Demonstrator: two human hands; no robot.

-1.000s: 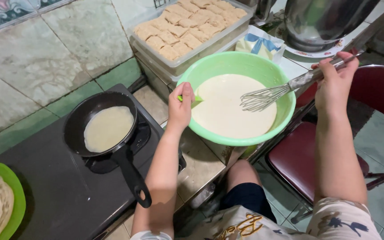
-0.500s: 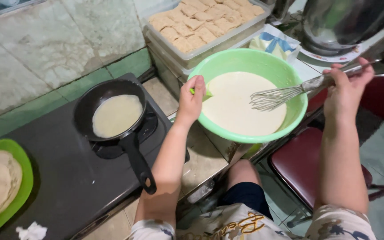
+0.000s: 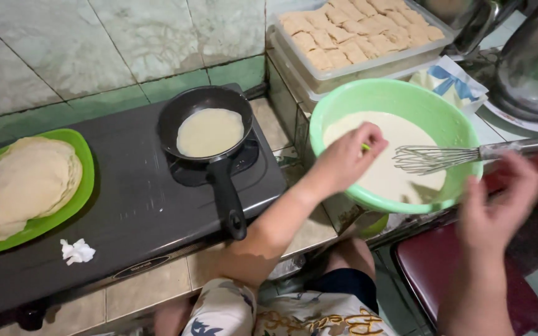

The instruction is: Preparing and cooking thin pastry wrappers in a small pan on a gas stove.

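My left hand (image 3: 344,163) reaches over the near rim of a green bowl (image 3: 344,102) of pale batter (image 3: 400,180). Its fingers are closed on a small green utensil (image 3: 365,147), of which only a tip shows. A metal whisk (image 3: 431,158) lies across the bowl with its wires in the batter and its handle resting on the right rim. My right hand (image 3: 499,202) hovers just below that handle, blurred, fingers spread, holding nothing. To the left, a black frying pan (image 3: 169,118) on a black stove (image 3: 126,205) holds a thin round crepe (image 3: 210,132).
A green plate (image 3: 83,177) with a stack of crepes (image 3: 26,180) sits at the stove's left end, beside a crumpled tissue (image 3: 77,251). A clear tray of folded rolls (image 3: 356,31) stands behind the bowl. A metal pot (image 3: 530,62) is at the right, a red stool (image 3: 431,267) below.
My right hand has let go of the whisk handle and dropped below it. My left hand has moved from the bowl's rim to over the batter. The view has shifted left.
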